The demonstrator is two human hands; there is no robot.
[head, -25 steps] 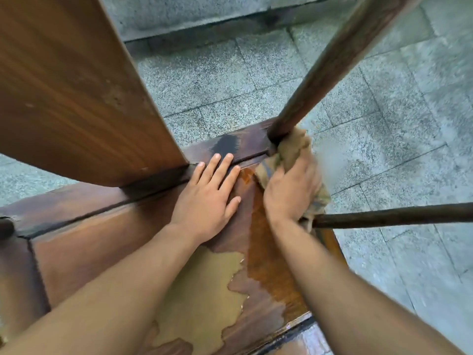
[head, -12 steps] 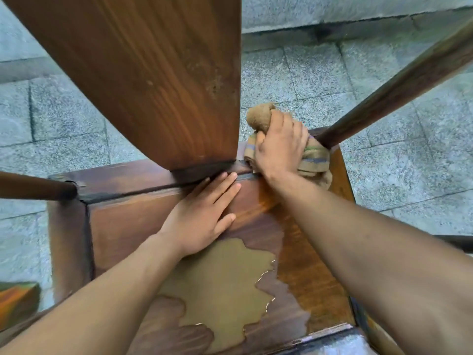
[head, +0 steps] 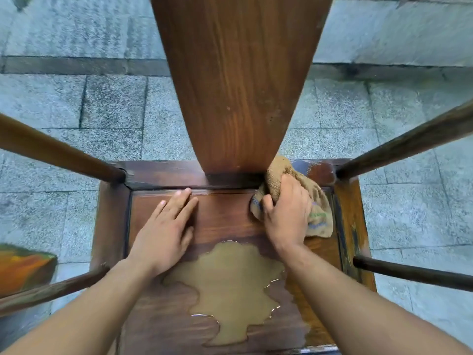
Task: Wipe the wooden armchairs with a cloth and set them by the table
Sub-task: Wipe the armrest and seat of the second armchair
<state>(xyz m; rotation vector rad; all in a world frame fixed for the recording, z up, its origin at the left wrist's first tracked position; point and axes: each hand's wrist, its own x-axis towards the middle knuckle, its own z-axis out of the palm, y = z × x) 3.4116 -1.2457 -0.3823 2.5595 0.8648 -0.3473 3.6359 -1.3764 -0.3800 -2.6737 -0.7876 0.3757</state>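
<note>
Facing away, armchair [head: 158,180]; right hand [head: 286,213] bunching cloth [head: 317,208].

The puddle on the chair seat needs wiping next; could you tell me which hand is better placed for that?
Probably the right hand: it already grips the cloth just behind the puddle, while the left hand lies flat and empty on the seat.

Grey stone paving [head: 112,108] all round; blurred orange-green object [head: 23,267] at left edge.
</note>
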